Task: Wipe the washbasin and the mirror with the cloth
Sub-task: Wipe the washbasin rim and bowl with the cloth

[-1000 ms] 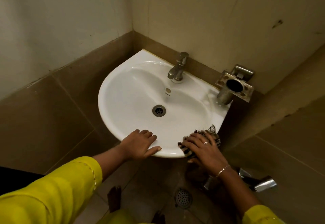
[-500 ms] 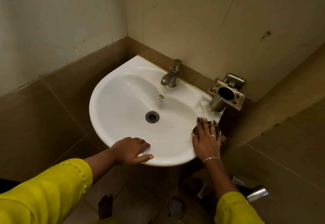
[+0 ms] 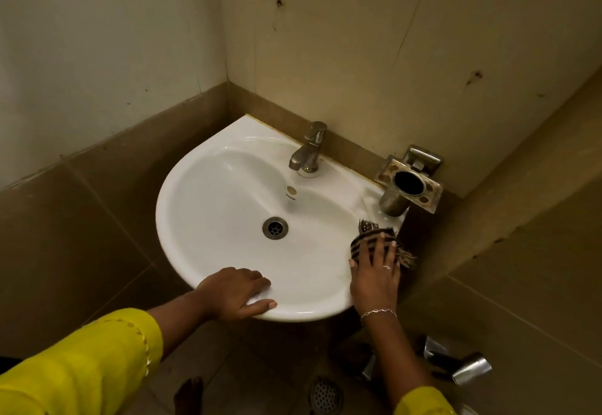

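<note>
Nearest: yellow sleeves (image 3: 81,369) low in view, a floor drain (image 3: 325,396) on the tiles below.

Left hand (image 3: 236,292) lies flat and spread on the front rim of the washbasin (image 3: 208,219), holding nothing; it looks like a brace. It has kept that spot through the last second.

Right hand (image 3: 374,276) presses the striped cloth (image 3: 374,242) against the basin's right rim, fingers (image 3: 369,250) spread over it rather than curled round it, frayed ends sticking out beyond the fingertips and off the rim's outer edge. A second ago hand and cloth sat at the front-right edge; since then they have travelled back along the rim towards the wall. Judgement: the rim pass is under way, front-right portion covered, bowl interior and far rim likely still to do.

Bowl holds nothing; drain (image 3: 275,227) open, no standing water visible. Tap (image 3: 309,150) at the back edge. Metal holder (image 3: 408,183) on the wall just past the cloth, its cup (image 3: 395,201) dark inside, contents not discernible.

No mirror in view; that half of the job looks unstarted.
</note>
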Motion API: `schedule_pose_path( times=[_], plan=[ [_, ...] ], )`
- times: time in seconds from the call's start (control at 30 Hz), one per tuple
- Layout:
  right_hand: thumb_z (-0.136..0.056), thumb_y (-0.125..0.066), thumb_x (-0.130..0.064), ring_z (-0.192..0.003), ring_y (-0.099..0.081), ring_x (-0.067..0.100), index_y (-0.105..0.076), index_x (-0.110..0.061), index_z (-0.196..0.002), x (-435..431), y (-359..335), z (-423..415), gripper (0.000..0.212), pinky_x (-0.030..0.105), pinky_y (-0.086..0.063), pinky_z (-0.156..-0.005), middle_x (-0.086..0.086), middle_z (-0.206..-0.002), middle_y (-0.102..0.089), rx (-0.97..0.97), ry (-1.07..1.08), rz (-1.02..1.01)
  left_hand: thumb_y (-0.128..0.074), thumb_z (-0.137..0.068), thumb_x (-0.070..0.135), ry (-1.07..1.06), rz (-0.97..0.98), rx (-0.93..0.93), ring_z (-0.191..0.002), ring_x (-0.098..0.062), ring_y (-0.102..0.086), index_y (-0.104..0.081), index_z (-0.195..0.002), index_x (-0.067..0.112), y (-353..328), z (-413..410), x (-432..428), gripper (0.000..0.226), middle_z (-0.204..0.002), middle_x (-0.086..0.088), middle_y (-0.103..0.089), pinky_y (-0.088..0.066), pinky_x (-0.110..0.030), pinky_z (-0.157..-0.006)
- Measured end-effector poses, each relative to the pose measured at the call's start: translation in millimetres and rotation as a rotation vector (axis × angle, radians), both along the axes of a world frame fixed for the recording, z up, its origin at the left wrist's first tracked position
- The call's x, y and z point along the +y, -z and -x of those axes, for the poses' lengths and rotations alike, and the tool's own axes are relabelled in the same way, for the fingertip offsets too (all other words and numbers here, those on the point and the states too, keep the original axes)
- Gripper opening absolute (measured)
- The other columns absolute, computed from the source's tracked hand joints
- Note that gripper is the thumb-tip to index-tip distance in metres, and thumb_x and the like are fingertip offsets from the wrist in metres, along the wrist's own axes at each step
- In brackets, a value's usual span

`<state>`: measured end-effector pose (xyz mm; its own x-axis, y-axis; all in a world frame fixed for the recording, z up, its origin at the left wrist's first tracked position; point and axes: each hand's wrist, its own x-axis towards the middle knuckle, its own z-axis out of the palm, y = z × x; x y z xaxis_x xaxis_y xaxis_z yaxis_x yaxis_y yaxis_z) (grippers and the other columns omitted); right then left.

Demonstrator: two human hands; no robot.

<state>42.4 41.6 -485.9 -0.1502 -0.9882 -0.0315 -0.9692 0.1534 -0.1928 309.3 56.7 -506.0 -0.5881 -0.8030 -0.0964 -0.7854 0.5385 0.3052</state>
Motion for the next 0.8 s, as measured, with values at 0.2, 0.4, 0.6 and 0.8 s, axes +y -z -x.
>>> schedule_pose_path(
  times=[0.2, 0.4, 0.6, 0.8],
  plan=[
    [-0.094, -0.042, -0.035, -0.142, 0.011, 0.037, -0.022, -0.017, -0.145, -16.6, 5.1, -1.7, 0.058, 0.053, -0.009, -0.113, 0.014, -0.156, 0.002, 0.015, 0.001, -0.044, 0.010, -0.066, 0.083, 0.012, 0.002, -0.011, -0.103, -0.021, -0.055, -0.046, -0.124, 0.023, -3.3, 0.4, 1.2, 0.101, -0.117, 0.000, -0.059, -0.045, -0.034, -0.084],
    [-0.093, -0.043, -0.038, -0.142, 0.002, 0.039, -0.015, -0.014, -0.147, -54.8, 0.4, 7.7, 0.065, 0.056, -0.010, -0.112, 0.020, -0.155, -0.005, 0.088, 0.030, -0.075, 0.005, -0.073, 0.079, 0.036, 0.019, -0.014, -0.097, -0.022, -0.056, -0.047, -0.119, 0.022, -1.0, -0.3, -0.5, 0.090, -0.109, -0.002, -0.060, -0.046, -0.036, -0.081],
    [-0.096, -0.028, -0.046, -0.139, -0.016, 0.040, -0.005, -0.012, -0.147, -90.5, -5.8, 7.5, 0.066, 0.057, -0.008, -0.112, 0.018, -0.153, -0.018, 0.167, 0.038, -0.127, 0.001, -0.078, 0.076, 0.061, 0.030, -0.008, -0.093, -0.024, -0.058, -0.050, -0.118, 0.019, -1.7, 0.0, -1.0, 0.086, -0.105, -0.004, -0.061, -0.046, -0.036, -0.076],
    [-0.097, -0.024, -0.047, -0.134, -0.027, 0.042, 0.000, -0.007, -0.147, -113.9, -6.6, 2.1, 0.069, 0.054, -0.017, -0.111, 0.023, -0.150, -0.023, 0.147, 0.059, -0.134, -0.001, -0.080, 0.074, 0.071, 0.027, -0.018, -0.093, -0.024, -0.057, -0.049, -0.117, 0.019, -2.1, 0.2, -0.6, 0.082, -0.107, -0.005, -0.060, -0.045, -0.035, -0.076]
  ],
)
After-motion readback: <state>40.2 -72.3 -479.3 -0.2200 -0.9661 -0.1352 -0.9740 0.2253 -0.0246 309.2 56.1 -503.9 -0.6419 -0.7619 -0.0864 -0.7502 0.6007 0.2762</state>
